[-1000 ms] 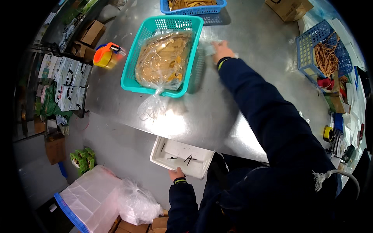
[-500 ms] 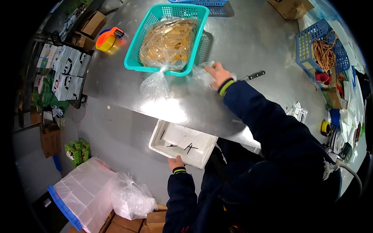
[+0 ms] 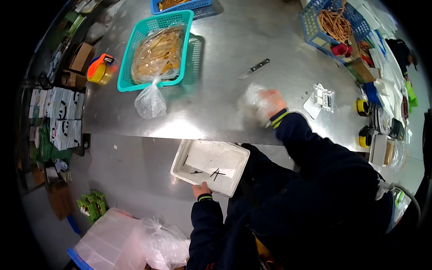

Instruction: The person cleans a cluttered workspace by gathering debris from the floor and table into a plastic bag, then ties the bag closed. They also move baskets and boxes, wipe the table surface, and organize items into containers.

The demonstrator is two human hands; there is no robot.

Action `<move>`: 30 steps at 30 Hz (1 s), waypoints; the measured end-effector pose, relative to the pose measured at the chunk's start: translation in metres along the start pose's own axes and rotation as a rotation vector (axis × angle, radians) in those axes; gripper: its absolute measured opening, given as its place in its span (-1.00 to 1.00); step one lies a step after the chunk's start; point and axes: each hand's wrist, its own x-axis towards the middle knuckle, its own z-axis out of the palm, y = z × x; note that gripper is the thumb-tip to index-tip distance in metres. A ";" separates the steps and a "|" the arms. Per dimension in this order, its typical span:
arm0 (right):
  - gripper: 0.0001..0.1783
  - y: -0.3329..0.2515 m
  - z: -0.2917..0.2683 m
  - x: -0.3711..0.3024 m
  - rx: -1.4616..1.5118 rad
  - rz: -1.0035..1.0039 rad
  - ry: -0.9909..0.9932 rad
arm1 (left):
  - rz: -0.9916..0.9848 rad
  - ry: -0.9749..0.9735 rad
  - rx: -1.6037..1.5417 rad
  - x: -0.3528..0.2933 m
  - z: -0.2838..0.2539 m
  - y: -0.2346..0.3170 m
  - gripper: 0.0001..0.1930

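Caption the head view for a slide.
Left hand holds a white tray below the steel table; right hand grips a crumpled clear bag.

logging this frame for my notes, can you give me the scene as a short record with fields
left hand: left hand holds the near edge of a white tray, below the table edge
tray contents: a few thin dark pieces
right hand: right hand on a crumpled clear plastic bag, blurred
surface: metal table
nearby: knife beyond the bag; teal basket holding a bagged yellowish load
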 end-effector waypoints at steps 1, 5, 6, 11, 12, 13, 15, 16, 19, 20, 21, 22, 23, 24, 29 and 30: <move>-0.57 0.032 -0.014 0.003 0.074 0.281 0.053 | 0.010 -0.019 0.010 0.003 0.003 -0.010 -0.59; -0.67 -0.046 0.022 -0.038 -0.057 0.158 -0.186 | 0.137 -0.090 -0.027 0.014 0.021 -0.032 -0.61; -0.67 -0.062 0.048 -0.055 0.121 0.075 -0.219 | 0.043 -0.140 -0.118 0.016 0.028 -0.034 -0.63; -0.44 -0.113 0.033 -0.095 0.425 -0.223 -0.673 | -0.202 -0.259 -0.049 0.009 0.061 -0.006 -0.62; -0.45 -0.099 0.009 -0.076 0.358 -0.202 -0.475 | -0.208 -0.256 -0.023 -0.002 0.067 0.013 -0.61; -0.47 -0.085 -0.015 -0.057 0.302 -0.182 -0.287 | -0.209 -0.252 0.007 -0.012 0.071 0.023 -0.60; -0.47 -0.042 -0.051 -0.019 0.219 -0.023 -0.098 | -0.103 -0.124 0.151 0.024 0.078 -0.039 -0.59; -0.48 0.001 -0.071 -0.031 0.125 0.148 -0.078 | -0.330 -0.222 0.050 -0.043 0.108 0.038 -0.57; -0.52 0.036 -0.049 -0.074 0.152 -0.025 -0.230 | -0.366 -0.262 0.160 -0.076 0.134 0.054 -0.49; -0.54 0.020 -0.038 -0.093 -0.079 -0.347 -0.191 | -0.391 -0.218 0.148 -0.090 0.141 0.060 -0.48; -0.57 0.003 -0.024 -0.117 0.231 0.103 -0.565 | -0.413 -0.181 0.135 -0.102 0.150 0.066 -0.46; -0.60 -0.026 -0.036 -0.119 0.240 -0.053 -0.661 | -0.519 -0.172 0.112 -0.103 0.138 0.068 -0.43; -0.63 -0.027 -0.038 -0.129 0.207 -0.034 -0.741 | -0.533 -0.224 0.087 -0.116 0.139 0.075 -0.48; -0.65 -0.026 -0.039 -0.140 0.175 -0.009 -0.814 | -0.533 -0.255 0.099 -0.122 0.142 0.076 -0.48; -0.10 -0.006 -0.056 -0.160 0.164 -0.029 -1.049 | -0.550 -0.267 -0.009 -0.132 0.132 0.059 -0.51; -0.05 -0.012 -0.061 -0.154 0.280 -0.036 -1.054 | -0.562 -0.234 -0.030 -0.136 0.119 0.054 -0.51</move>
